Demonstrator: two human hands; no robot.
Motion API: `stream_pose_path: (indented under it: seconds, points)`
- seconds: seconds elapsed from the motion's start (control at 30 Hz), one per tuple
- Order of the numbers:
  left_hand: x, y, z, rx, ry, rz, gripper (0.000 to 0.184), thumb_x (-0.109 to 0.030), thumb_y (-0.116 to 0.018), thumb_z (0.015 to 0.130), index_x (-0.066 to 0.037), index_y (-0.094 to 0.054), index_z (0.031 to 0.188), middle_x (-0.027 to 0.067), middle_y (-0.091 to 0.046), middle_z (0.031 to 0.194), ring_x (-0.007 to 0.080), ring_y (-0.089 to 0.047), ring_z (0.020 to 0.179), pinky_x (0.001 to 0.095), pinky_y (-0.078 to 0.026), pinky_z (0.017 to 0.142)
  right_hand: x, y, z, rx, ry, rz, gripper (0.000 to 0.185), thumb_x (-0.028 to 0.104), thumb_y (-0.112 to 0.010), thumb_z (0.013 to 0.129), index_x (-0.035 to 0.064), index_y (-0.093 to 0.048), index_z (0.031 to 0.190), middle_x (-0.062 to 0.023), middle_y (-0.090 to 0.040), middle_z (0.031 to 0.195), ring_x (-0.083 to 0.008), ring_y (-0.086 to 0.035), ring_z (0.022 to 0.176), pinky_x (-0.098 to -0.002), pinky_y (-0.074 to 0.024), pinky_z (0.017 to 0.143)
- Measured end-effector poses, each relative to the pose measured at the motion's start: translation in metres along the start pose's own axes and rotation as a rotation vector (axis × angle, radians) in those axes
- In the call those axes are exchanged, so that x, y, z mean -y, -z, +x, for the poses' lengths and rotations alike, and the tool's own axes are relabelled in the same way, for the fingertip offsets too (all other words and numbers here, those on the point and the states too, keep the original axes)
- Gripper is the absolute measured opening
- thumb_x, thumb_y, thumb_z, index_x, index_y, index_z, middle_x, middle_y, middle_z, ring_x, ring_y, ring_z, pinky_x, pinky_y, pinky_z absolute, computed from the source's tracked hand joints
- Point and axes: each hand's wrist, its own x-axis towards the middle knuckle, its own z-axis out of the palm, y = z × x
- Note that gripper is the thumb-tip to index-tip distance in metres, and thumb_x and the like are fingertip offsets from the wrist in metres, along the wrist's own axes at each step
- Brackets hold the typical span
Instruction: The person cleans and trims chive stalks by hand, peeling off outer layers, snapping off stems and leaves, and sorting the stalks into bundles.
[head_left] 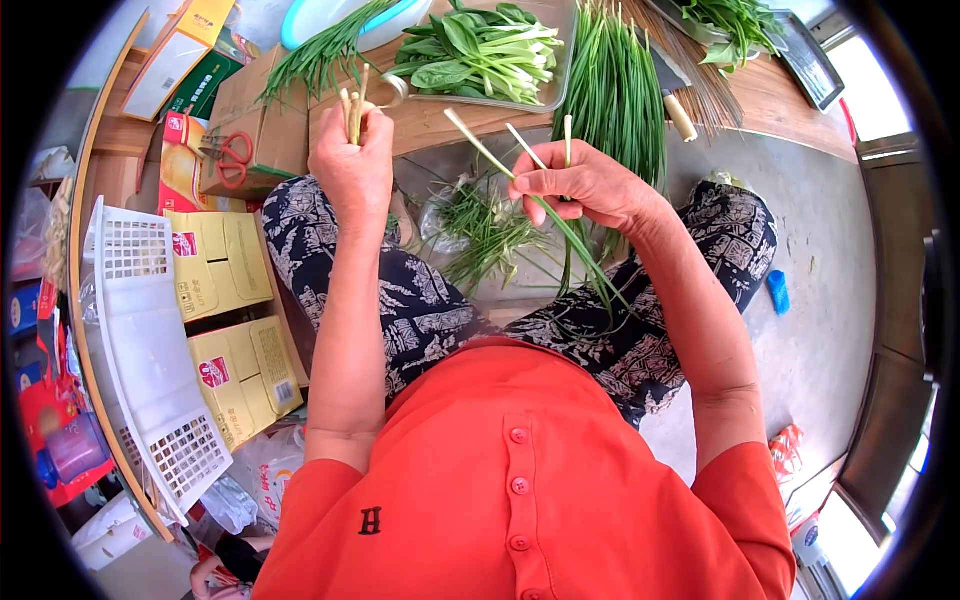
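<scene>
Working neatly here depends, as I judge it, on a light touch. Just beyond the red shirt [560, 430], the right hand [590, 185] has its grip pinched on a few chive-like stalks [575, 235] between thumb and fingers, pale ends slanting up and outward, green blades drooping toward the lap; holding them near the pale base, as now, should spare the thin blades from bruising. The left hand [350, 150] has its grip clenched in a fist around a small bundle of pale stems [357, 112], which poke up unevenly; levelling those tips would probably make the bundle easier to manage. Where its leafy part runs, I cannot tell. Both hands are raised above the patterned trousers [715, 245], well apart from each other, so bringing them closer would likely save reach and stop blades tangling. Past the knees, loose green scraps [480, 220] lie in a heap on the floor; stalks are best held clear of it. Farther off, the bench [790, 125] carries a tray [568, 60] of broad-leaved greens [480, 55], a long chive-like bunch [610, 100] draping over the edge, and beside that a knife [680, 118], whose handle deserves care when reaching nearby.
</scene>
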Motion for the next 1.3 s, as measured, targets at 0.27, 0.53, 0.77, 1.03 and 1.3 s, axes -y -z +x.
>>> stream_pose_path:
  seconds: [0.27,0.53,0.77,1.03,1.3]
  points:
    - [0.004,0.013,-0.016,0.473,0.227,-0.087,0.019,-0.024,-0.069,0.084,-0.005,-0.067,0.084,-0.0031,-0.056,0.066,0.0037,-0.045,0.056,0.0204,-0.036,0.051,0.000,0.000,0.003,-0.048,0.000,0.022,0.012,0.016,-0.062,0.087,0.0044,-0.062,0.087,-0.0027,-0.062,0.067,-0.0020,-0.039,0.049,-0.0168,-0.0250,0.043]
    - [-0.033,0.001,-0.027,0.702,0.650,-0.743,0.015,-0.012,-0.062,0.089,-0.001,-0.065,0.097,-0.0020,-0.059,0.076,0.0007,-0.039,0.052,0.0149,-0.026,0.043,-0.005,-0.011,0.008,-0.051,-0.035,-0.067,0.014,0.019,-0.062,0.089,0.0055,-0.061,0.090,-0.0015,-0.062,0.068,-0.0019,-0.038,0.049,-0.0168,-0.0256,0.043]
    - [-0.037,-0.008,-0.035,0.865,0.618,-0.776,0.016,-0.015,-0.063,0.088,-0.002,-0.064,0.098,-0.0013,-0.059,0.074,0.0010,-0.040,0.051,0.0152,-0.024,0.042,-0.010,-0.007,0.013,-0.048,0.074,-0.185,0.019,0.025,-0.055,0.094,0.0070,-0.062,0.096,-0.0016,-0.062,0.069,-0.0038,-0.046,0.057,-0.0181,-0.0330,0.050]
    - [-0.042,-0.018,-0.038,1.004,0.719,-0.752,0.017,-0.020,-0.061,0.091,-0.004,-0.061,0.097,-0.0013,-0.056,0.076,0.0019,-0.043,0.054,0.0162,-0.026,0.042,0.007,-0.016,0.017,-0.348,0.458,-0.161,0.015,0.017,-0.057,0.093,0.0022,-0.060,0.091,-0.0031,-0.062,0.074,-0.0084,-0.057,0.062,-0.0217,-0.0446,0.056]
    - [-0.041,-0.016,-0.040,1.082,0.688,-0.988,0.042,-0.034,-0.040,0.099,0.004,-0.056,0.110,0.0075,-0.058,0.088,0.0142,-0.058,0.072,0.0257,-0.050,0.060,0.008,0.008,0.019,-0.469,0.352,0.155,0.016,0.020,-0.065,0.088,0.0085,-0.062,0.076,0.0020,-0.058,0.064,-0.0044,-0.038,0.048,-0.0193,-0.0273,0.044]
